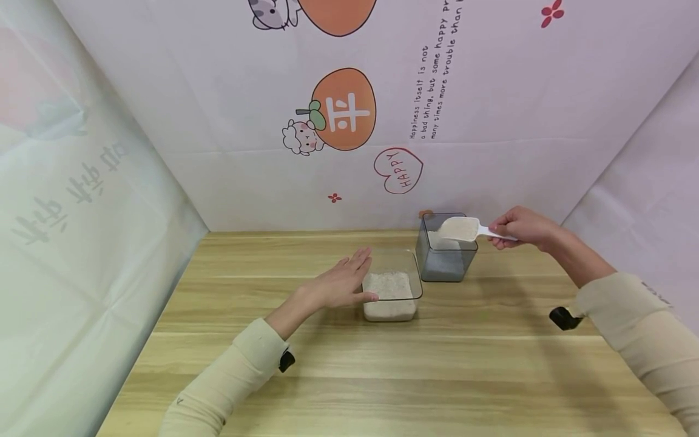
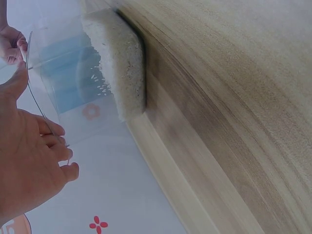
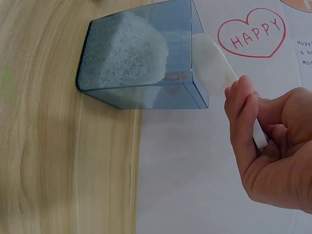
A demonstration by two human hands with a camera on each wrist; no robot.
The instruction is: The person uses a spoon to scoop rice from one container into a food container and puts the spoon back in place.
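My right hand (image 1: 521, 227) grips the handle of a white scoop (image 1: 460, 229), which is heaped with rice. The scoop is over the mouth of a blue-grey see-through container (image 1: 443, 267) that has rice (image 3: 129, 51) inside. My left hand (image 1: 341, 282) rests at the left rim of a clear container (image 1: 417, 282), its thumb toward the near side and its fingers toward the far side. In the left wrist view the thumb and fingers (image 2: 58, 151) lie along that rim. White rice (image 2: 117, 63) covers the bottom of the clear container.
Both containers stand on a wood-grain table (image 1: 382, 382), the blue-grey one farther back and to the right. Behind them rises a white printed backdrop (image 1: 491, 121). White sheets (image 1: 65, 182) hang at both sides.
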